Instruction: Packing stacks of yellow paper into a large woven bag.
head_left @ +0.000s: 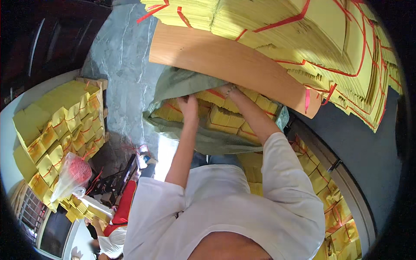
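Observation:
A large green woven sack [208, 143] lies in front of me with its mouth spread wide. Inside it are several yellow paper bundles [225, 118] tied with red strips. My left hand [188, 105] is at the far left of the opening, fingers bent inward by the sack's far rim; what they hold, if anything, does not show. Farther right, my right hand [226, 89], with a bracelet at the wrist, reaches to the same far rim above the bundles. Its fingers are hidden by the sack's fold.
A wooden board [229, 56] runs just beyond the sack, under tall yellow paper stacks [299, 39] with red ties. Another stack [65, 125] stands at left, a pink-filled plastic bag [78, 171] by it. More bundles [340, 221] lie at right. Another person [113, 242] is at lower left.

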Action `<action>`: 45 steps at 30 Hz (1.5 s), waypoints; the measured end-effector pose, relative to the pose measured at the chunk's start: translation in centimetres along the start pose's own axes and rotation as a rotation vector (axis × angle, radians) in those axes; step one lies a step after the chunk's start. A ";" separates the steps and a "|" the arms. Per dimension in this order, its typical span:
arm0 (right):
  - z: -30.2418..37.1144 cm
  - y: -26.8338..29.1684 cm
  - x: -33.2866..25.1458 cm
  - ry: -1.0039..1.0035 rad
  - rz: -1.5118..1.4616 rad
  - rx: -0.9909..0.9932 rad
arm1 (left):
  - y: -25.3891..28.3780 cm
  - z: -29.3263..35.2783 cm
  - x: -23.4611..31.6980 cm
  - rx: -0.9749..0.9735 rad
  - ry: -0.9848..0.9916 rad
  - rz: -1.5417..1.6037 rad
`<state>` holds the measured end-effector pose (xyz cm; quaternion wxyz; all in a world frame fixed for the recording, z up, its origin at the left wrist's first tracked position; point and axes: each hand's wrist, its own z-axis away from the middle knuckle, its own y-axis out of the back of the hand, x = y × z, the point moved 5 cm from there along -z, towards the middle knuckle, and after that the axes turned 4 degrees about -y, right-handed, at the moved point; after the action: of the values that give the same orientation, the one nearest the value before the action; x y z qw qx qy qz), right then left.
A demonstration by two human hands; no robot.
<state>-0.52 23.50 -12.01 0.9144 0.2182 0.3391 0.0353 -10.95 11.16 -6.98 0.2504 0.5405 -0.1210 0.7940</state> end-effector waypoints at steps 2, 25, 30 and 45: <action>0.3 -1.0 0.0 0.047 0.068 -0.109 | 0.8 -3.4 0.2 -0.185 -0.010 -0.250; -1.1 -4.1 -5.7 0.223 0.257 0.690 | 4.5 -8.9 -4.0 -0.619 -0.880 -1.030; -0.3 -2.8 -6.3 0.291 0.327 0.520 | 2.0 -8.3 -2.7 -0.703 -0.672 -1.109; -1.7 -4.5 -6.0 0.439 0.388 0.502 | 2.3 -8.7 -2.7 -0.650 -0.635 -1.025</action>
<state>-6.58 18.82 -11.46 0.7146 0.4827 0.4772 0.1693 -18.28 12.49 -12.66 0.6964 0.6338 -0.1495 0.3015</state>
